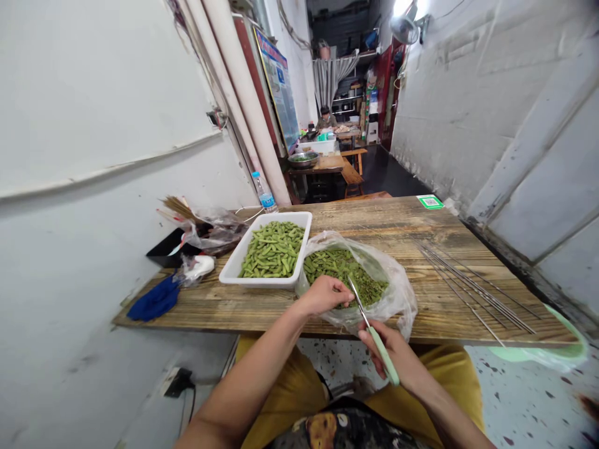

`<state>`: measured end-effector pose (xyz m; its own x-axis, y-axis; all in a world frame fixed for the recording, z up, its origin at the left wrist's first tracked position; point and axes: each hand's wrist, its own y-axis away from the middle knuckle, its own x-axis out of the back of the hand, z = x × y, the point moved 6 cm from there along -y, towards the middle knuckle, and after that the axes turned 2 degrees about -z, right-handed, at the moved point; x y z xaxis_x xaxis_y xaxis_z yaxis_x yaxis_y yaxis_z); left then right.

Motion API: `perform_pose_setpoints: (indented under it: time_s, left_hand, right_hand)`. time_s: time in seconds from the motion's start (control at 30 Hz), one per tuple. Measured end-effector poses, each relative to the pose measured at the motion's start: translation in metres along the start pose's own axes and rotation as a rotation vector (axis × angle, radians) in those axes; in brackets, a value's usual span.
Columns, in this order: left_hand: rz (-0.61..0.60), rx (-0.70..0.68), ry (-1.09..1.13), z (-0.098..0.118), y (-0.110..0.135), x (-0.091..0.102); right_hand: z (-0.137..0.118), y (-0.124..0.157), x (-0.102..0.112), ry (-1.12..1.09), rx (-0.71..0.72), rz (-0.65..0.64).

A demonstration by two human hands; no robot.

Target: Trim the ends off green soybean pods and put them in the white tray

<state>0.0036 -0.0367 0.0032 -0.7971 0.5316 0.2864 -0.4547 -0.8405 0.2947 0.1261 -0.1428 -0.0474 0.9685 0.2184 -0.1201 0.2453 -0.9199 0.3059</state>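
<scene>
Scissors (373,332), second handle indistinct

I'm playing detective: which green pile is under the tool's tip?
The pile in the clear bag, beneath the green-handled tool; the other pile is in the white tray.

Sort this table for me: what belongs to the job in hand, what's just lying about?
Likely the job:
green-handled metal scissors in the right hand
open translucent plastic bag beneath the left hand
white rectangular plastic tray of green pods

Apparently lying about:
thin metal skewers
crumpled blue cloth
clear blue-capped plastic bottle
</scene>
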Motion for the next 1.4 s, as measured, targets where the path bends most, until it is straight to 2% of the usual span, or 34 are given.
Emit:
perform_pose_setpoints:
  time_s: [0.2,0.33,0.4,0.47,0.53,0.6,0.67,0.73,0.77,0.8,0.87,1.0,1.13,1.27,1.4]
  left_hand:
    - [-0.071,0.067,0.506,-0.008,-0.003,-0.004]
    - [-0.13,0.07,0.707,-0.009,-0.009,0.004]
    - [-0.091,0.056,0.736,-0.009,-0.015,0.014]
    - [0.001,0.055,0.683,-0.011,-0.022,0.025]
    - [0.096,0.061,0.489,-0.015,-0.027,0.033]
    - [0.14,0.036,0.137,-0.018,-0.028,0.036]
    - [0.112,0.031,-0.334,-0.021,-0.026,0.034]
    - [0.062,0.094,-0.775,-0.029,-0.022,0.031]
    - [0.049,0.14,-0.928,-0.033,-0.02,0.032]
    - [0.051,0.18,-1.026,-0.037,-0.017,0.034]
    - [0.073,0.208,-1.088,-0.041,-0.012,0.038]
    - [0.096,0.162,-1.048,-0.048,-0.011,0.046]
    - [0.133,0.082,-0.698,-0.054,-0.013,0.048]
    - [0.103,-0.009,-0.326,-0.049,-0.01,0.035]
    - [0.008,-0.047,-0.207,-0.033,-0.001,0.015]
  right_hand:
    - [0.007,0.002,0.003,-0.03,0.024,0.003]
    - [0.012,0.009,0.007,-0.17,-0.044,0.019]
    - [0.013,0.013,0.006,-0.306,-0.109,-0.017]
    - [0.014,0.017,0.0,-0.48,-0.209,-0.129]
    - [0.018,0.021,-0.006,-0.645,-0.314,-0.238]
    - [0.022,0.023,-0.008,-0.766,-0.368,-0.284]
    - [0.025,0.024,-0.01,-0.83,-0.373,-0.293]
    - [0.028,0.025,-0.012,-0.843,-0.353,-0.291]
    - [0.029,0.025,-0.014,-0.841,-0.339,-0.286]
    - [0.029,0.026,-0.015,-0.838,-0.325,-0.277]
    - [0.029,0.027,-0.018,-0.836,-0.307,-0.257]
    - [0.03,0.03,-0.021,-0.815,-0.318,-0.223]
    - [0.03,0.033,-0.02,-0.733,-0.302,-0.188]
    - [0.031,0.028,-0.013,-0.453,-0.201,-0.079]
    - [0.026,0.016,-0.003,-0.141,-0.096,-0.017]
